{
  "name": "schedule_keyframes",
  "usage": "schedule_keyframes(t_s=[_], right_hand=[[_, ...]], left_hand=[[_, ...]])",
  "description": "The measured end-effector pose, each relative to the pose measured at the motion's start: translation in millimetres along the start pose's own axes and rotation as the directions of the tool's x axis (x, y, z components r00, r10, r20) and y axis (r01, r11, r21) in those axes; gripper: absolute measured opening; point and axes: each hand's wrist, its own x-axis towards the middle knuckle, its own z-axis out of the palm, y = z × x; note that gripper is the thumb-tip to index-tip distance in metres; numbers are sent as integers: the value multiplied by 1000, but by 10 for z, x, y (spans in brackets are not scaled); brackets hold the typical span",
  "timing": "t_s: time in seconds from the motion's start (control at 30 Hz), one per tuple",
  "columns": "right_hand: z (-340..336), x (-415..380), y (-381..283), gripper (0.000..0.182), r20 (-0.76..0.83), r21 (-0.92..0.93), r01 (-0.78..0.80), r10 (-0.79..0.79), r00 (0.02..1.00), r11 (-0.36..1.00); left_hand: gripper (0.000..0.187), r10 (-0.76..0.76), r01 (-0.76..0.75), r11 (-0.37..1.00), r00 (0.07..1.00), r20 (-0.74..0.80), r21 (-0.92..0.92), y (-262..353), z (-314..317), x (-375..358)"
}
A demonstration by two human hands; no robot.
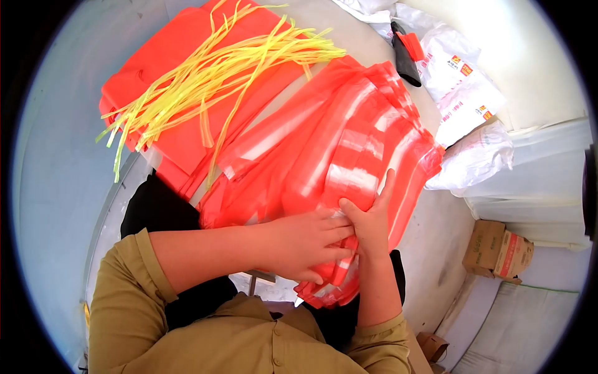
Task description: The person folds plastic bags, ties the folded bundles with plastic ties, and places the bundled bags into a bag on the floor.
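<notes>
A bundle of red plastic sheets with clear stripes fans out in front of me, its gathered near end hanging at my lap. My left hand lies across this near part, palm down, with its fingers spread over the plastic. Against the right side of the bundle, my right hand holds the plastic, thumb on top and index finger pointing away; its other fingers are hidden. The two hands are close together. Yellow strips lie loosely over a stack of red sheets at the upper left.
White printed bags lie at the upper right, beside a dark roll with a red piece. A cardboard box sits at the right near a white curtain. A smaller brown box is at the lower right.
</notes>
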Motion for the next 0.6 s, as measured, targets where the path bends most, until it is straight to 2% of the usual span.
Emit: schedule_keyframes(t_s=[0.07,0.17,0.2,0.27,0.33,0.37,0.43,0.53,0.6], right_hand=[[-5,57,113,108,-29,-100,114,-118,993,988],[-27,66,-54,113,-25,109,-50,53,998,993],[-47,78,-99,110,-40,148,-39,45,998,988],[-111,108,-75,108,-47,297,-31,47,998,954],[-137,138,-50,103,-52,421,-29,56,997,907],[-138,153,-52,103,-54,441,-39,70,996,897],[-149,155,-68,102,-64,473,-56,98,993,879],[-203,145,-32,102,-38,471,-38,63,997,881],[-233,143,-6,103,-23,490,-19,35,999,872]], left_hand=[[56,19,-21,999,999,-44,-37,-12,2,13],[41,33,-31,999,982,-185,14,-30,-52,76],[35,37,-25,998,970,-240,53,-53,-98,84],[35,-116,153,983,942,-315,97,-180,-224,11],[34,-318,421,887,854,-413,189,-304,-491,-78],[33,-424,584,773,767,-482,249,-363,-679,-123],[32,-528,807,495,574,-627,322,-572,-868,-286],[31,-660,900,301,435,-613,315,-748,-1032,-530],[30,-766,920,285,387,-513,269,-873,-1049,-628]])
